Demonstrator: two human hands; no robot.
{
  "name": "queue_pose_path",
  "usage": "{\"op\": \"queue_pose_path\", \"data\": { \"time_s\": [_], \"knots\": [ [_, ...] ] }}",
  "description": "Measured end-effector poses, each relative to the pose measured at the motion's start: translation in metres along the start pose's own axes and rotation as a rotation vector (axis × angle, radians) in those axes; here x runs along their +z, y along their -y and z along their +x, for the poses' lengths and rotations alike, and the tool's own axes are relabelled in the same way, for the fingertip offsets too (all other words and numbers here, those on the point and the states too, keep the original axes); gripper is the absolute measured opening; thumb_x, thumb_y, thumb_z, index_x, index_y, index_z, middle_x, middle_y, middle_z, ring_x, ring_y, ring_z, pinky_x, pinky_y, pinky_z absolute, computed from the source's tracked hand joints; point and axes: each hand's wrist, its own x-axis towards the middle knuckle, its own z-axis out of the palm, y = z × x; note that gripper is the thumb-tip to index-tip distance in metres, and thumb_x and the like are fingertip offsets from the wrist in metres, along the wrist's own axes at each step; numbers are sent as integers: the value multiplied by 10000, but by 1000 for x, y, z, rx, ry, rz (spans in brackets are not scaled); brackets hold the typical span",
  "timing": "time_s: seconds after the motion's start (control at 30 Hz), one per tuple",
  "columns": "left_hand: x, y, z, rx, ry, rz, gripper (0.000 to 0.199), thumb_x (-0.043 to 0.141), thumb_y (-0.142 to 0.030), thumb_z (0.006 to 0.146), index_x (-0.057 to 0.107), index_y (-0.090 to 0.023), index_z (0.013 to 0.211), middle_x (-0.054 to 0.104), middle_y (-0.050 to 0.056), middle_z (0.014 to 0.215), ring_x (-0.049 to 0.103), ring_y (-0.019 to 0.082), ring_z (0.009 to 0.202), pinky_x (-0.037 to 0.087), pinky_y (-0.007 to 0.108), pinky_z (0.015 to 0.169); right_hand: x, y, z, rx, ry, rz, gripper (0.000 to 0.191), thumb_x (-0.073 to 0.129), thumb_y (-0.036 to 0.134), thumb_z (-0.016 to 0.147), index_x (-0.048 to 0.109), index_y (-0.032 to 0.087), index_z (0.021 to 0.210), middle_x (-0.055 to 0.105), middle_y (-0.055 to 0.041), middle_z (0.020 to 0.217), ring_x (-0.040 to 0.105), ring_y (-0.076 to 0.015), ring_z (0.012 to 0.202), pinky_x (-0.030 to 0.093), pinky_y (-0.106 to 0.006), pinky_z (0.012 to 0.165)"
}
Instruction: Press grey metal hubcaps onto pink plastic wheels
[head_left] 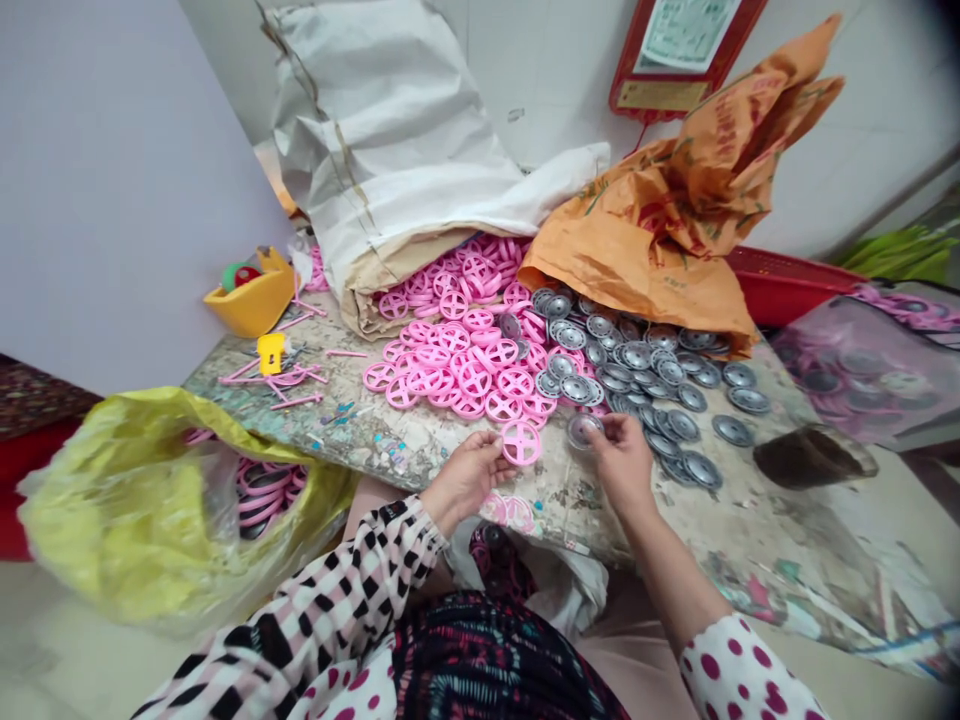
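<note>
Plastic wheels (450, 365) left, metal discs (645, 375) right

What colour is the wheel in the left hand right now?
Pink: the spoked plastic wheel in the left hand shows best in the head view.

Pale lilac wall (127, 180) left; white wall (885, 110) behind, red-framed plaque (679, 60); pale floor (60, 650); stained worktable (720, 540).

**Head cam, forward and down, close on hands**

One camera worn on the person's head, tilted down from above, sits close over the left hand (465, 480) and right hand (624, 462); worktable (600, 520) stretches away to the far side.
</note>
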Motion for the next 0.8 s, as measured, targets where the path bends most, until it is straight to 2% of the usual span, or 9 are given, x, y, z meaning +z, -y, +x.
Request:
{"op": "queue_pose_path", "data": {
  "time_s": [0.07, 0.1, 0.23, 0.3, 0.4, 0.5, 0.6, 0.7, 0.8],
  "knots": [
    [3, 1, -3, -19, 25, -35, 232, 683, -187, 758, 482, -164, 873, 620, 28, 746, 632, 133, 660, 501, 249, 659, 7, 13, -16, 15, 64, 231, 362, 631, 482, 715, 517, 194, 903, 536, 8, 781, 480, -141, 646, 395, -261, 603],
    [5, 2, -4, -26, 47, -51, 235, 685, -187, 759, 495, -161, 896, 631, 37, 780, 639, 137, 687, 506, 253, 673, 12, 19, -25, 1, 99, 268, 344, 632, 472, 731, 524, 196, 906, 538, 8, 790, 478, -137, 647, 398, -258, 604],
    [15, 4, -12, 6, 124, -60, 349, 744, -213, 707, 547, -144, 988, 641, 47, 871, 630, 137, 712, 525, 279, 680, 23, 36, -56, -202, 141, 33, 261, 600, 428, 801, 617, 193, 913, 525, -34, 883, 504, -171, 783, 433, -312, 737],
    [17, 4, -17, 32, 149, -29, 392, 782, -227, 659, 558, -131, 966, 638, 47, 865, 622, 144, 707, 529, 289, 660, 22, 37, -62, -244, 142, -52, 287, 604, 433, 803, 628, 192, 958, 519, -55, 943, 504, -180, 809, 440, -324, 750],
    [18, 3, -22, 51, 168, 7, 430, 813, -255, 611, 554, -129, 930, 644, 46, 857, 624, 158, 722, 537, 311, 667, 14, 37, -61, -141, 269, 33, 409, 628, 449, 783, 560, 197, 1097, 565, -47, 938, 521, -170, 752, 452, -309, 700],
    [20, 3, -24, 94, 158, 66, 427, 816, -283, 592, 543, -133, 884, 639, 24, 790, 610, 144, 662, 533, 302, 632, 8, 41, -58, -64, 452, 138, 350, 604, 439, 793, 570, 200, 1046, 605, -17, 833, 552, -176, 751, 451, -303, 711],
    [21, 6, -24, 141, 138, 131, 396, 798, -293, 590, 528, -136, 833, 620, 5, 734, 587, 123, 605, 500, 254, 571, 10, 43, -63, -30, 415, 166, 259, 609, 410, 783, 587, 202, 935, 613, -2, 780, 549, -169, 723, 440, -289, 700],
    [16, 10, -23, 118, 123, 215, 385, 768, -316, 595, 505, -153, 826, 604, -6, 714, 576, 121, 571, 474, 242, 539, 13, 37, -68, 51, 381, 250, 272, 643, 428, 745, 571, 205, 882, 601, 13, 737, 524, -151, 654, 427, -270, 639],
    [5, 9, -21, 13, 170, 413, 367, 735, -350, 617, 500, -163, 829, 583, -13, 682, 562, 119, 543, 452, 239, 531, 10, 23, -74, 154, 506, 323, 331, 666, 474, 695, 542, 214, 858, 557, 36, 659, 489, -138, 575, 396, -254, 557]
  ]
}}
